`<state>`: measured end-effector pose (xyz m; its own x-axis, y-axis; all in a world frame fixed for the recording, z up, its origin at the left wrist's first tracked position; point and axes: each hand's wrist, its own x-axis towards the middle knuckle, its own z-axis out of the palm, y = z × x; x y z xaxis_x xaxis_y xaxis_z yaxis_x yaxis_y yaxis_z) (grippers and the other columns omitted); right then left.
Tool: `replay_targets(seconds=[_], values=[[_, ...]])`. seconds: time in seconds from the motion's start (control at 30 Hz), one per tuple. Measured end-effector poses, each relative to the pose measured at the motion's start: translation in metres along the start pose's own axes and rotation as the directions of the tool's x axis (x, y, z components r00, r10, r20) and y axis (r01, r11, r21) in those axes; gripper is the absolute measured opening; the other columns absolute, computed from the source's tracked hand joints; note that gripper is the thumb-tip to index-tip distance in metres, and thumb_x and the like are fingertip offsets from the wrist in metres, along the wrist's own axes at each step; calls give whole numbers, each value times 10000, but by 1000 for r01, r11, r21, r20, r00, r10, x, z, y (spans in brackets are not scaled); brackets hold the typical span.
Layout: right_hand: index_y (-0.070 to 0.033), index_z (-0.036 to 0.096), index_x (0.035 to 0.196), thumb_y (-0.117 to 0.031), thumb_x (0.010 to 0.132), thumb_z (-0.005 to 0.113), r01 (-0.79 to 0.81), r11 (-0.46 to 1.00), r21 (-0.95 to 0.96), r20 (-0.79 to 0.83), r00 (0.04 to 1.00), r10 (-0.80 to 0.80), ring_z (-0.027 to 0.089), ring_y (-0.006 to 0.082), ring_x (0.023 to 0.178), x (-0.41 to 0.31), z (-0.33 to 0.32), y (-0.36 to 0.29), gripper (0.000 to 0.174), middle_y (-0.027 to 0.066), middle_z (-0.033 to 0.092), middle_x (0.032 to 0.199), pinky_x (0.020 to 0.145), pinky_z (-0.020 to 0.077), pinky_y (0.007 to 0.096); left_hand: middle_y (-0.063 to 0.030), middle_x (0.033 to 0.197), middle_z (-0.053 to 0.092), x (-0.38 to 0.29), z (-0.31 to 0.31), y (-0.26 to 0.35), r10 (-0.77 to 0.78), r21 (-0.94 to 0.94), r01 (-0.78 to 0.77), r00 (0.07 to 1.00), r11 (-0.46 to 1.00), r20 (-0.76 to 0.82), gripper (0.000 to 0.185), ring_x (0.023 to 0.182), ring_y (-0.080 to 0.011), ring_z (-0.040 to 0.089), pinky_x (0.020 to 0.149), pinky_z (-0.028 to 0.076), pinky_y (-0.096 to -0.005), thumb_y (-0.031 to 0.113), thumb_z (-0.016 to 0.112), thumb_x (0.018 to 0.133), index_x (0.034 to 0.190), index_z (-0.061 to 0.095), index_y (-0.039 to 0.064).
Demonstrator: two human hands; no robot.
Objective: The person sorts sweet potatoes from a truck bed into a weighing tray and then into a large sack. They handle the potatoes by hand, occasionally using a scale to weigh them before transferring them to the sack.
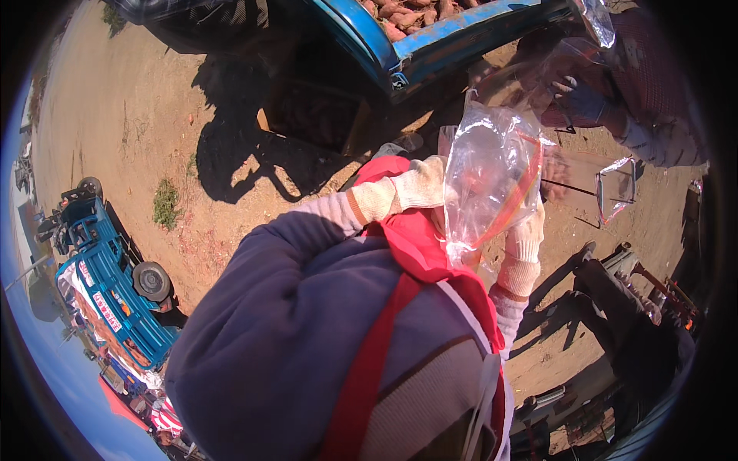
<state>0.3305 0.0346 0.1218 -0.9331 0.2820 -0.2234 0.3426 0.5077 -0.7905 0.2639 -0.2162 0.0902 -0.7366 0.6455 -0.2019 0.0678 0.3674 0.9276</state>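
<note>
A clear plastic bag [490, 178] with a red-orange stripe stands puffed out before my chest. My left hand [425, 183], in a cream knitted glove, is closed at the bag's left edge, its fingertips partly hidden. On the other side my right hand [527, 222], gloved alike, is mostly behind the bag, so its fingers cannot be made out. Below the hands hangs the red apron [426, 248] that I wear. Sweet potatoes [406, 20] fill the blue truck bed [467, 29] at the top.
In the shade lies an open cardboard box [360, 124] with dim contents. A gloved co-worker [640, 86] is close at upper right, near a wire-like frame [617, 190] edged with plastic. A blue three-wheeled cargo vehicle [115, 288] stands at left; another person [622, 311] is at lower right.
</note>
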Motion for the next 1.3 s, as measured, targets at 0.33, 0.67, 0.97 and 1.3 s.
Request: replay_targets(seconds=[0.33, 0.67, 0.97, 1.3], values=[[-46, 362, 1487, -361, 848, 725, -326, 805, 495, 422, 900, 105, 552, 215, 1191, -29, 40, -44, 800, 102, 589, 1276, 983, 470, 364, -160, 948, 725, -17, -24, -25, -97, 22, 97, 995, 995, -9, 353, 855, -337, 707, 729, 560, -423, 330, 607, 889, 1181, 664, 140], [-37, 350, 1482, -308, 819, 763, -186, 777, 601, 159, 981, 112, 613, 215, 1086, 9, -32, -73, 827, 143, 588, 1295, 935, 507, 339, -126, 1081, 639, 62, 30, 11, 296, 61, -334, 895, 941, 335, 293, 972, -280, 647, 838, 518, -393, 287, 537, 950, 1144, 629, 88], [32, 545, 1282, -74, 845, 655, -308, 577, 756, 82, 920, 384, 686, 202, 891, -22, -54, -44, 463, 124, 671, 1077, 770, 561, 298, -111, 987, 693, 58, 72, 48, 79, -165, 23, 807, 986, 585, 383, 866, -282, 675, 785, 531, -369, 419, 653, 868, 1141, 687, 154], [45, 660, 1159, -136, 830, 750, 226, 834, -503, -247, 887, -390, 672, 234, 963, -45, -79, -14, 386, 155, 657, 1154, 847, 551, 334, -224, 1217, 634, 78, 74, 77, 441, -285, -340, 749, 896, 494, 818, 1068, -335, 648, 896, 525, -377, 567, 720, 796, 1430, 461, 119]])
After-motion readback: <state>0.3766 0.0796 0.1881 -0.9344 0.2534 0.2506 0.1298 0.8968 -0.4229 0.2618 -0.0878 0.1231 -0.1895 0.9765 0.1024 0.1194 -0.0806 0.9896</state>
